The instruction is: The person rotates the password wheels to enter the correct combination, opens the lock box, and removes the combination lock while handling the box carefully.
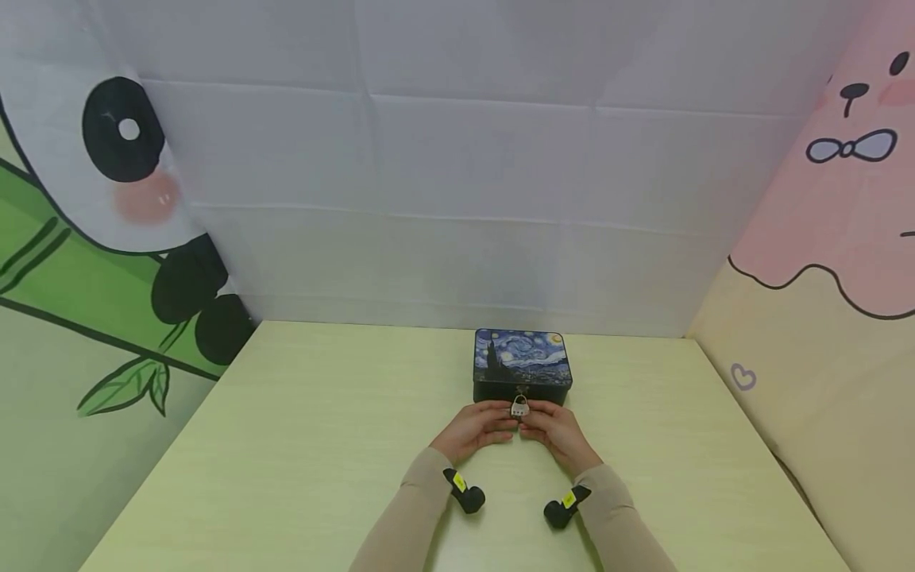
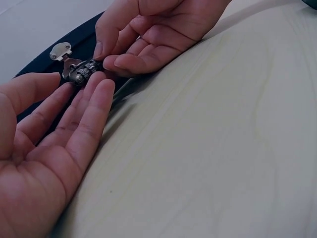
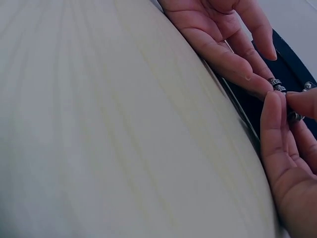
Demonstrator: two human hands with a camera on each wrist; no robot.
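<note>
A small metal combination padlock [image 1: 519, 408] hangs at the front clasp of a tin box [image 1: 523, 361], whose lid carries a blue, swirling night-sky picture. My left hand [image 1: 472, 431] supports the padlock from its side; in the left wrist view its fairly straight fingers touch the lock's body [image 2: 85, 72], while the thumb stands apart. From the other side, my right hand [image 1: 565, 437] pinches the lock's end between thumb and fingers. The number dials [image 3: 278, 85] show between both hands in the right wrist view. Above the lock, the silvery clasp [image 2: 61, 51] is visible; fingers partly hide the shackle.
The box stands near the back edge of a pale wood-grain table [image 1: 322, 445]. Behind it hangs a white creased cloth [image 1: 465, 199]. Side panels with cartoon drawings border the table at the left [image 1: 107, 278] and right [image 1: 822, 318].
</note>
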